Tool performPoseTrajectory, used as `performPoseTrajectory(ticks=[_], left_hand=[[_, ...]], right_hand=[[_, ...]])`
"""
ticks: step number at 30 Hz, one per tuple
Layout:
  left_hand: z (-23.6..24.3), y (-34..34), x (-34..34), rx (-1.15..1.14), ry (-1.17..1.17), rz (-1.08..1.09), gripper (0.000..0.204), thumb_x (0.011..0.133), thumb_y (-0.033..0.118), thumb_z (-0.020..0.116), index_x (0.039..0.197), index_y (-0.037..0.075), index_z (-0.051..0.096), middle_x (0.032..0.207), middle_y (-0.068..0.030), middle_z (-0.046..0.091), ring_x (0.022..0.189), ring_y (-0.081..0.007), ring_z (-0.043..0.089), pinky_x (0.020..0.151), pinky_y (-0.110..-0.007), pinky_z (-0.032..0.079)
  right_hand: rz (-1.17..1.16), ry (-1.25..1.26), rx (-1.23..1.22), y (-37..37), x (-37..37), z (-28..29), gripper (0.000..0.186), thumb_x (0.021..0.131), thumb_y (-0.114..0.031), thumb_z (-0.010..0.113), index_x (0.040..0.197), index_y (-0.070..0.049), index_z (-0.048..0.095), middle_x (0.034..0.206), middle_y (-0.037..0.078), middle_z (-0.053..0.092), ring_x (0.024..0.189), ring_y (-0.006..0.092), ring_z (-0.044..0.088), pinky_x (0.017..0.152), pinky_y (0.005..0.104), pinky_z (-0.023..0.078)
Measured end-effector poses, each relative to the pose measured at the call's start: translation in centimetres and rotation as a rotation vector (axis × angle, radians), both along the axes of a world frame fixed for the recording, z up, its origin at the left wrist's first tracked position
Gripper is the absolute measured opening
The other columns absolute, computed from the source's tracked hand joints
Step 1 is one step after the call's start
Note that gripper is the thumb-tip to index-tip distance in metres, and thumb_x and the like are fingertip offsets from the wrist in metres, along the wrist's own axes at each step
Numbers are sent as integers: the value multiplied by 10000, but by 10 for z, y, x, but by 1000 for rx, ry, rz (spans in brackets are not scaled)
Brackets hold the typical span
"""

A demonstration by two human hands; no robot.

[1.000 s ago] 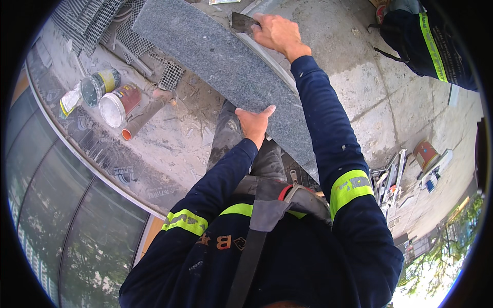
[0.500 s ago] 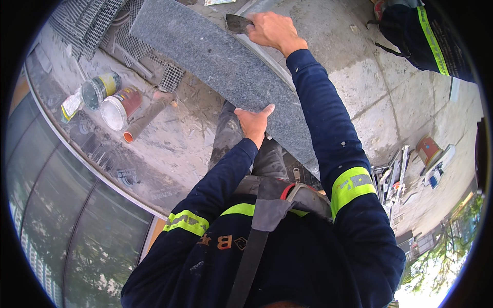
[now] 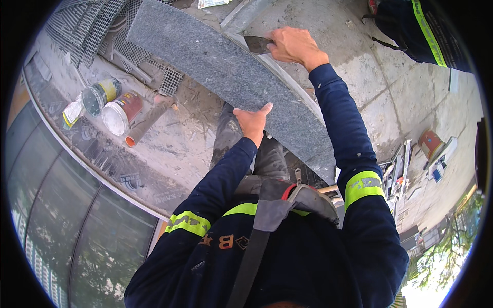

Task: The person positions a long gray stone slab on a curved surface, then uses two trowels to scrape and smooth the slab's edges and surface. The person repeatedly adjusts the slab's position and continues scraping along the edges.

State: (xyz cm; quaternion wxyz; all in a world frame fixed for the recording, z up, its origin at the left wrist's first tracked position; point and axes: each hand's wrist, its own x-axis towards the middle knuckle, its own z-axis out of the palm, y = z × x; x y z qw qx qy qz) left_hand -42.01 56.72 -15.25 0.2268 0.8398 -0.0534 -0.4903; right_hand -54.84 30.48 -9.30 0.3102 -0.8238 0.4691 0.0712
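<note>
A long grey speckled stone slab (image 3: 205,61) slants across in front of me from upper left to lower right, above my legs. My left hand (image 3: 251,122) is closed on its near edge, the thumb on the top face and most fingers hidden. My right hand (image 3: 298,47) grips a putty knife (image 3: 256,44) just past the slab's far edge. The dirty blade points left, close to that edge; its handle is hidden in my fist.
At left lie a red-brown bucket (image 3: 124,110), a green bucket (image 3: 101,96), an orange-ended pipe (image 3: 146,123) and black plastic grating (image 3: 84,33). Another person (image 3: 411,31) is at upper right. A red bucket (image 3: 430,143) and metal strips (image 3: 400,167) lie at right; glass panels (image 3: 110,231) stand lower left.
My right hand and the putty knife have moved right and a little nearer along the slab's far edge. My left hand keeps nearly the same place on the near edge.
</note>
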Motion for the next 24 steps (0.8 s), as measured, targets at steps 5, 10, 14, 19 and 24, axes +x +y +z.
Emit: performPoseTrajectory(ticks=[5,10,14,19,24], left_hand=[[3,-2,0,32,-63,-29,1279,730,177,1014,1528,-215,95,1499,-360,414,1431,-391,463,1226,-447,377],[23,-16,-3,27,17,21,1184,743,187,1004,1491,-216,180,1489,-370,428,1418,-423,484,1216,-452,389],[15,-14,-1,49,70,50,1345,734,157,1012,1558,-207,13,1565,-380,351,1493,-389,400,1257,-450,336],[20,-16,-4,106,48,25,1362,728,174,1017,1561,-213,11,1576,-373,336,1497,-391,389,1267,-464,315],[10,-13,-4,95,10,-3,1404,726,191,1020,1574,-215,-23,1585,-364,319,1502,-382,370,1263,-457,315]], right_hand=[[-291,-202,229,19,-28,-13,469,946,-306,688,1366,-100,709,947,224,751,943,393,735,872,492,572],[-227,-233,428,46,-11,18,718,970,-306,690,1592,-15,478,958,267,704,920,390,700,878,479,551],[-310,-465,287,74,-14,-6,647,985,-267,679,1591,-112,518,1091,221,690,973,363,699,906,464,554],[-299,-448,153,89,-24,-38,504,1014,-213,652,1515,-265,626,1285,109,668,1026,345,711,927,457,572],[-308,-416,163,86,-11,-43,481,996,-183,659,1467,-278,665,1275,74,686,1078,349,713,940,460,580]])
